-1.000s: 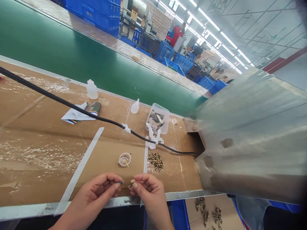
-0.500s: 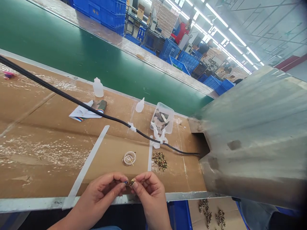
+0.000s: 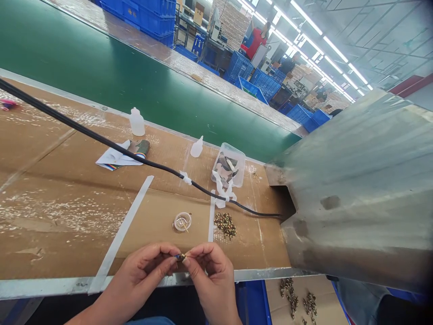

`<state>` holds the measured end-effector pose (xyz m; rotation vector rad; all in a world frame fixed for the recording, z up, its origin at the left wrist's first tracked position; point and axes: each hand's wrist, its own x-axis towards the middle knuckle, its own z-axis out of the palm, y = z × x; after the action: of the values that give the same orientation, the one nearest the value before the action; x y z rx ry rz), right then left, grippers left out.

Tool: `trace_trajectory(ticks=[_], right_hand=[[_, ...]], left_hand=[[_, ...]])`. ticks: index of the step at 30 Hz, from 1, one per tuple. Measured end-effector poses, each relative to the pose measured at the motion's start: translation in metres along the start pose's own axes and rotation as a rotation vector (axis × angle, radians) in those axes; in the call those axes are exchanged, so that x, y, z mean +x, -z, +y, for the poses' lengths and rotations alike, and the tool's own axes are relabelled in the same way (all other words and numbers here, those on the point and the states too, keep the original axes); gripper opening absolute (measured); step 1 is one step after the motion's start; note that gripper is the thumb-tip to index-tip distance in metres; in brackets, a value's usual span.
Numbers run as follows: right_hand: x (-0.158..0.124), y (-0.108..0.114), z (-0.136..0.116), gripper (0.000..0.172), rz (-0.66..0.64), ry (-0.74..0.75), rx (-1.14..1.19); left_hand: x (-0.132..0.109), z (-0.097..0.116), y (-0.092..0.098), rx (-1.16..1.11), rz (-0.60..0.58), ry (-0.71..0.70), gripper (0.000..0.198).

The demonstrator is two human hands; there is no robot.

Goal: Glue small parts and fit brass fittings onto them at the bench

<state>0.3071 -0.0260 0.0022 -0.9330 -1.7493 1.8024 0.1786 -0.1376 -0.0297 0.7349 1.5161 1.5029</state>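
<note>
The left hand (image 3: 140, 266) and the right hand (image 3: 211, 276) meet just behind the front edge of the brown cardboard-covered desk (image 3: 50, 216). Both are curled closed, pinching a tiny brass fitting (image 3: 181, 257) between their fingertips, with a speck of blue at its left end; it is too small to show more.

Straight ahead lies a round clear plastic dish (image 3: 182, 221), and just right of it a loose heap of small brass fittings (image 3: 225, 225). A white tape strip (image 3: 211, 215) runs between them. Farther back, a black cable (image 3: 111, 144) crosses the desk above the hands, beside a clear plastic box (image 3: 229, 164) and two white plastic squeeze bottles (image 3: 137, 123). A large grey metal hood (image 3: 358, 189) walls off the right side and overhangs the desk's right end. The open cardboard stretches left of the hands, while a long green conveyor belt (image 3: 101, 76) bounds the far edge. Beyond the steel front rim (image 3: 50, 287), a blue crate (image 3: 252, 302) stands below the hands.
</note>
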Motion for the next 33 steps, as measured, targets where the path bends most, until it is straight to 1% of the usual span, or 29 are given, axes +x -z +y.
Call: trace_trajectory(ticks=[9,15,19,22,25,29,31,33], right_hand=[[0.0,0.001,0.001,0.011,0.018,0.033,-0.1],[-0.002,0.003,0.002,0.01,0.006,0.058,-0.176],[-0.002,0.005,-0.002,0.01,-0.003,0.046,-0.238],[0.0,0.007,-0.004,0.007,-0.046,0.09,-0.325],[0.001,0.011,-0.004,0.006,-0.074,0.131,-0.386],[0.002,0.013,0.002,0.006,-0.078,0.14,-0.37],[0.002,0.012,0.005,0.007,-0.088,0.164,-0.361],[0.002,0.01,0.006,0.008,-0.069,0.179,-0.363]], left_hand=[[-0.001,-0.001,0.0,0.061,-0.017,-0.033,0.015],[0.002,0.002,0.001,0.201,-0.019,-0.135,0.015],[0.001,-0.003,0.0,0.301,-0.017,-0.197,0.017],[-0.001,-0.006,-0.001,0.341,0.008,-0.229,0.015],[-0.001,-0.007,-0.001,0.344,-0.003,-0.217,0.015],[0.0,-0.004,0.0,0.346,-0.043,-0.191,0.018],[0.001,-0.004,0.001,0.356,-0.047,-0.171,0.019],[0.002,-0.004,0.001,0.359,-0.046,-0.152,0.02]])
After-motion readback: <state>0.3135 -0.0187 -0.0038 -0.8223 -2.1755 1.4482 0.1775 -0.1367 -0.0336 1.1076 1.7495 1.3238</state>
